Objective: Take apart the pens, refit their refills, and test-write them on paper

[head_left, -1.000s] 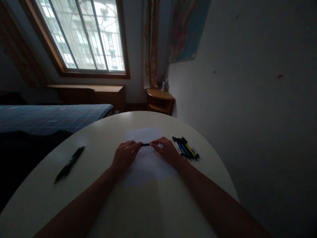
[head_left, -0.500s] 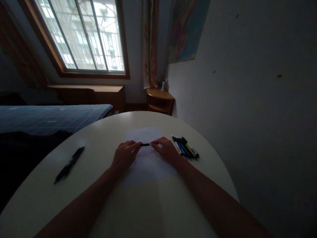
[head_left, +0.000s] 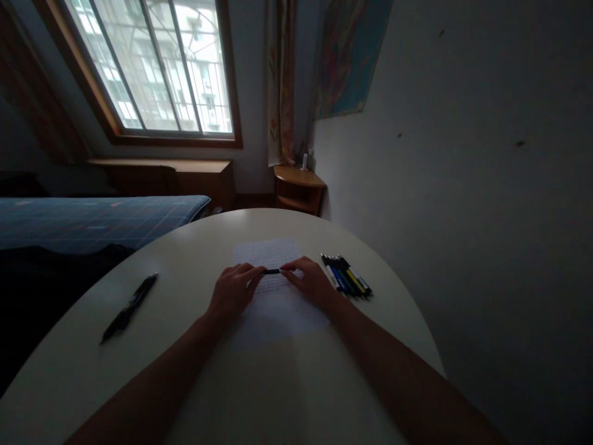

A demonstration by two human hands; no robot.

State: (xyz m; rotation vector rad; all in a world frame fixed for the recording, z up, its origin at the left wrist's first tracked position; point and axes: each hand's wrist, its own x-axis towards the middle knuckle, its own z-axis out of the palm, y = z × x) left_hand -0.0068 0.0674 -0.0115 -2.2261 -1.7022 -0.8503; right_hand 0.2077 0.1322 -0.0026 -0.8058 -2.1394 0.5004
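A dark pen (head_left: 272,271) spans the gap between my two hands, lying crosswise above the written sheet of paper (head_left: 273,327). My left hand (head_left: 235,287) pinches one end between thumb and fingers. At the other end, the fingertips of my right hand (head_left: 308,278) close on the pen, where a small light spot shows. Both ends are covered by my fingers. Just right of my right hand lies a row of several pens (head_left: 347,276) with black, blue, green, yellow and white parts.
The round white table (head_left: 185,259) carries everything; a larger black pen (head_left: 130,308) rests at its left. Beyond the left edge stands a bed with a blue plaid mattress (head_left: 102,219). A wall (head_left: 463,216) rises on the right, and a corner shelf (head_left: 299,178) stands behind the table.
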